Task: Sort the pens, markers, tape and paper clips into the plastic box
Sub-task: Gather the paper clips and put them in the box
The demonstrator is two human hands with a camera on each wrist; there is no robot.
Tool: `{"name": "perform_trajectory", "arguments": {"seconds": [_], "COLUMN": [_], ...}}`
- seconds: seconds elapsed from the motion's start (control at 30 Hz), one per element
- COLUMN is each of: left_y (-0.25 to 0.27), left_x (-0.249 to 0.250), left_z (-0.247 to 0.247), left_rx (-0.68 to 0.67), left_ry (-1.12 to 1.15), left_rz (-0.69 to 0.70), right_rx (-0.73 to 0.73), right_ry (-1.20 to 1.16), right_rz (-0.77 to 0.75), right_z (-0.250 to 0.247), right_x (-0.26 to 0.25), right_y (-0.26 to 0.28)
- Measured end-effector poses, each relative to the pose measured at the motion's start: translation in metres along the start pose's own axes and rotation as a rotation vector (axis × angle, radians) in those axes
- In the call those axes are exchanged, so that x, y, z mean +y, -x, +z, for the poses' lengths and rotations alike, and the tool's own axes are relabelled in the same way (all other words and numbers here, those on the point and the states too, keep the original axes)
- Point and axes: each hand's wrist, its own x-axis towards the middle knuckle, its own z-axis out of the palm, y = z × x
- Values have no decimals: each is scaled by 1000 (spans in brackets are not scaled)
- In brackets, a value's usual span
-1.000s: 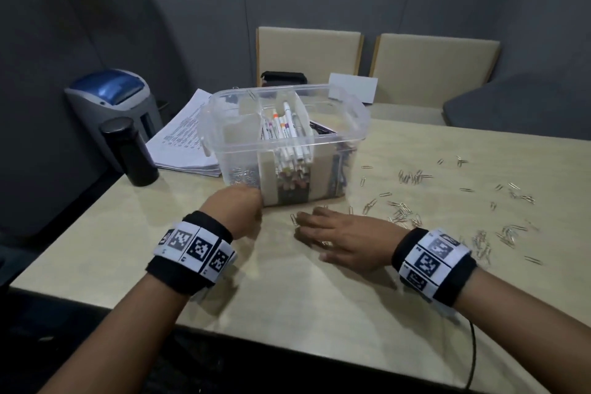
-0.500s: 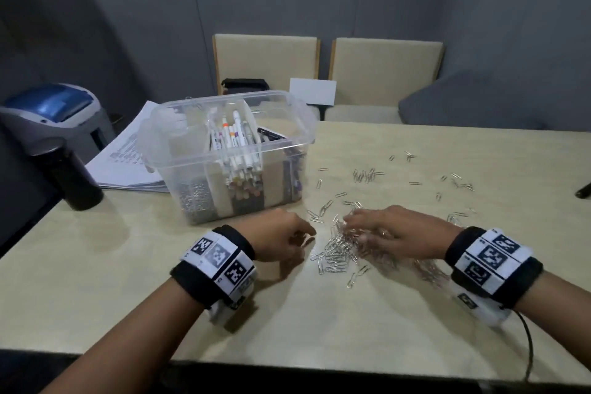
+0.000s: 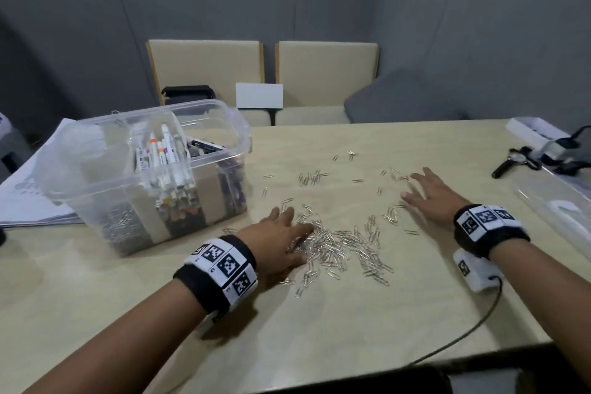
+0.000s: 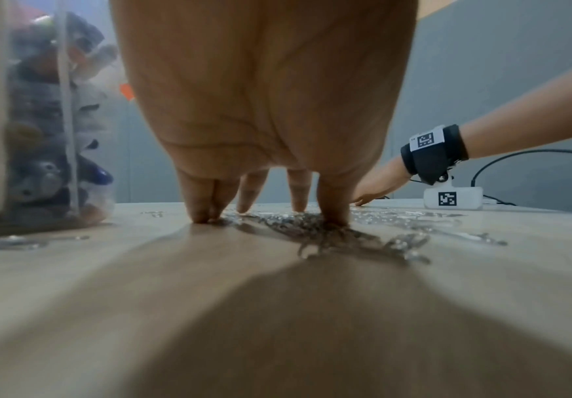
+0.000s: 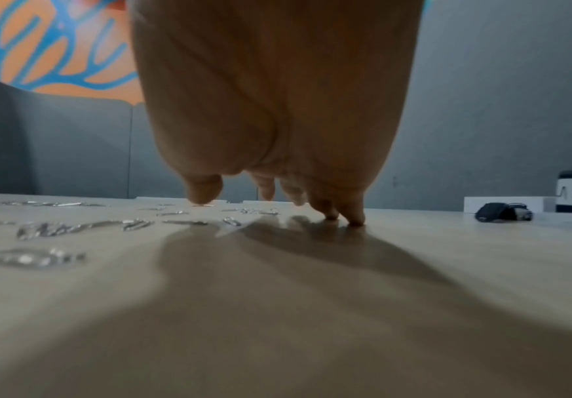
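While most of the loose paper clips (image 3: pixel 339 246) lie heaped near the middle of the surface (image 3: pixel 319 329), a thinner scatter trails away toward the far right. The left hand (image 3: pixel 275 243) rests at the heap's left edge, fingers straight and spread, tips pressed down among the clips and holding none. The right hand (image 3: pixel 431 195) lies flat and spread as well, out beyond the heap among the strays, with nothing in its grip. So the heap lies between the two hands, just right of the left one and nearer to it, which suggests a raking together from both sides. The plastic box (image 3: pixel 236 125) stands to the left, beside the left hand, with markers (image 3: pixel 163 153) upright in its middle compartment and clips already in the front left one. Only the left wrist view shows the fingertips (image 4: pixel 333 218) buried in clips; the right wrist view shows that hand's fingertips (image 5: pixel 356 219) touching bare surface.
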Motion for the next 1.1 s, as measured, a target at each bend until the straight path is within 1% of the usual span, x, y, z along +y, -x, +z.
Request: {"name": "perform_trajectory", "arguments": {"seconds": [0.1, 0.17, 0.23, 0.33, 0.4, 0.5, 0.6, 0.67, 0.77, 0.83, 0.9, 0.97, 1.0, 1.1], "left_y": [0, 0, 0, 0, 0, -1, -1, -1, -1, -2, -1, -1, 0, 5], "left_x": [-2, -1, 1, 0, -1, -3, -3, -3, -4, -5, -5, -4, -4, -3], "left_z": [-4, -7, -9, -8, -8, -8, -10, -12, -14, -13, -13, -13, -13, -14], "left_rx": [80, 138, 165, 168, 163, 142, 154, 168, 161, 150, 148, 158, 157, 110], "left_ry": [58, 94, 75, 44, 40, 61, 56, 33, 26, 36, 41, 42, 46, 27], "left_rz": [27, 31, 55, 68, 66, 59, 59, 43, 11, -3, -30, -65, -83, -108], "right_rx": [-32, -20, -31, -109, -138, -162, -213, -238, -267, -254, -173, -96, -108, -227], "right_ry": [-25, -81, -56, 44, 66, 68, 54, 40, 56, 25, -21, -36, -25, 46], "right_rz": [7, -12, -39, -95, -139, -232, -317, -361, -476, -537, -548, -519, -489, -419], "right_z": [3, 2, 1, 4, 8, 14, 24, 32, 40, 37, 28, 21, 18, 21], "right_x": [-9, -26, -45, -68, -77, -89, -95, -95, -98, -102, -100, -87, -79, -62], "right_y": [-13, -17, -18, -18, -13, 8, 32, 43, 56, 65, 73, 75, 75, 73]}}
